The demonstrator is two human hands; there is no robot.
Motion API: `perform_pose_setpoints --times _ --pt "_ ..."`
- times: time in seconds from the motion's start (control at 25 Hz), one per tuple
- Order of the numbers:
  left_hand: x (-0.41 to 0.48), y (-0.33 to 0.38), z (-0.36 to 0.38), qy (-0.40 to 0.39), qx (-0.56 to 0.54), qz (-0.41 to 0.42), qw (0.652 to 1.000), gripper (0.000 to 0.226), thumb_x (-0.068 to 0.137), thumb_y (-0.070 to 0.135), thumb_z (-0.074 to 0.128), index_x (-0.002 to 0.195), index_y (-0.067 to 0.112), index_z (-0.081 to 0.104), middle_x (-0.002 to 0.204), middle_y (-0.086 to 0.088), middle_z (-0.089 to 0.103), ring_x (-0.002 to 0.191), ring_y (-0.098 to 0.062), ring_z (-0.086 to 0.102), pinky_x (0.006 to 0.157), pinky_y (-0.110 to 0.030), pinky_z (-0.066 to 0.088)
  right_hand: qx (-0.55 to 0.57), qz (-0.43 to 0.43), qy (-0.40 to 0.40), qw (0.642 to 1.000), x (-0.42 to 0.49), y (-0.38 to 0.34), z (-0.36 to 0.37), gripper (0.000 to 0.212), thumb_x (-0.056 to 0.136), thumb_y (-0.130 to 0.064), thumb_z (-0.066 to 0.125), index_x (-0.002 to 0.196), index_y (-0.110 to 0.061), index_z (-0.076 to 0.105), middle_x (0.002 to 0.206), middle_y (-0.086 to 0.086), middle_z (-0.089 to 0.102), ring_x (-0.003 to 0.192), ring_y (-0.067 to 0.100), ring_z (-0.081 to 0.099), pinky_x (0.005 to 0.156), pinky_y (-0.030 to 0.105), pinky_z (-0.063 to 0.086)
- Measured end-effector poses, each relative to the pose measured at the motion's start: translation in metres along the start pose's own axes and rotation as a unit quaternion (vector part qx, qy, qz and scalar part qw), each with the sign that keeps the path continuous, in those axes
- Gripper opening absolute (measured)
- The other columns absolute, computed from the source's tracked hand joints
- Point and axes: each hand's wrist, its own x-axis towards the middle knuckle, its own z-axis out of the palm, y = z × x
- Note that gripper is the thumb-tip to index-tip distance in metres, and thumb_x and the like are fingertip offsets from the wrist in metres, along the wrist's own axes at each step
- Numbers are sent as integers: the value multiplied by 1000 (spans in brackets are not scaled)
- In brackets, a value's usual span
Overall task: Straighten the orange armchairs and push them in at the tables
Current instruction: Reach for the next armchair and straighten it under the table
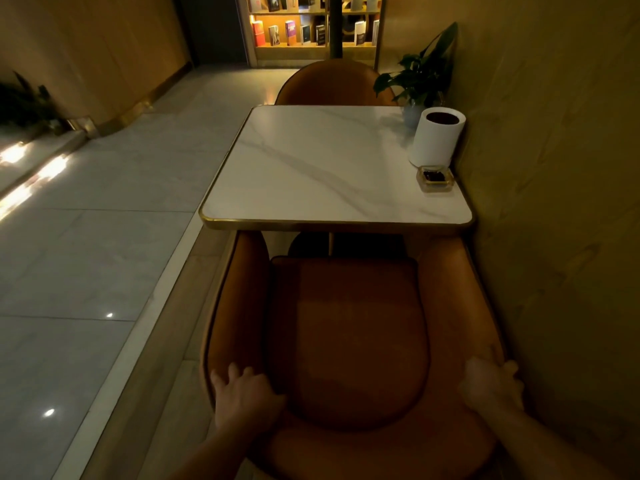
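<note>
An orange armchair [353, 323] stands right below me, facing a white marble table [311, 168] with a gold rim. The fronts of its arms reach just under the table's near edge. My left hand [244, 398] grips the back rim of the chair on the left side, and my right hand [491, 386] grips the same rim on the right. A second orange armchair [329, 84] sits at the table's far side, and only its curved back shows above the tabletop.
On the table's right side stand a white cylinder [436, 140], a glass ashtray [435, 179] and a potted plant [420, 77]. A wall [554, 202] runs close along the right. Tiled floor [104, 237] stretches to the left, with a bookshelf [311, 26] beyond.
</note>
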Motion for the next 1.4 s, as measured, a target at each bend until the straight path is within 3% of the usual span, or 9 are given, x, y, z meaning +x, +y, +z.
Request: perform_pose_setpoints --times 0.24,0.36,0.48,0.64,0.8,0.96,1.16,1.4 --pt "-3 1 -1 10 -16 5 1000 55 89 63 40 124 29 65 146 -1 50 149 -30 21 119 -64 0 4 3 0 1000 2 5 -2 21 87 -33 54 104 -25 63 136 6 45 121 35 33 95 45 44" --pt "-2 -2 1 18 -24 9 1000 51 89 60 42 123 29 65 144 -1 52 148 -30 24 119 -64 2 -36 -6 0 999 2 3 2 35 88 -40 53 120 -29 63 159 5 20 138 43 18 107 51 35" --pt "-2 -1 -1 15 -23 14 1000 47 90 58 42 123 32 64 141 0 54 144 -30 28 118 -66 3 -74 -70 41 994 -4 -1 5 45 89 -43 50 129 -27 60 161 6 21 144 36 17 117 50 20" --pt "-8 1 -10 29 -40 16 999 44 93 56 43 127 33 60 137 -1 54 136 -27 39 118 -64 10 -14 -157 83 984 -19 -14 6 52 96 -46 45 141 -20 47 160 2 26 146 27 22 118 45 22" --pt "-16 5 -23 68 -63 17 996 46 94 55 43 129 28 56 135 -3 53 133 -27 43 118 -61 18 36 -181 102 977 -34 -29 2 54 97 -51 43 142 -21 46 156 0 35 144 22 26 115 43 29" --pt "-30 7 -30 101 -82 22 991 53 95 54 42 140 27 44 143 -5 47 140 -28 35 120 -61 15 61 -187 108 974 -51 -36 -9 57 98 -53 41 145 -22 42 155 -1 37 142 21 30 114 42 32" --pt "-58 9 -41 140 -84 33 986 76 97 52 41 159 26 7 164 -9 19 153 -31 7 123 -59 6 110 -199 92 969 -81 -44 -30 58 99 -50 43 150 -24 35 157 -1 33 142 22 31 116 40 30" --pt "-96 2 -67 178 -84 20 980 75 96 54 40 158 28 7 165 -9 16 153 -31 4 122 -60 4 140 -237 86 958 -117 -50 -62 59 99 -49 43 152 -24 31 158 -2 31 145 21 27 118 39 26"
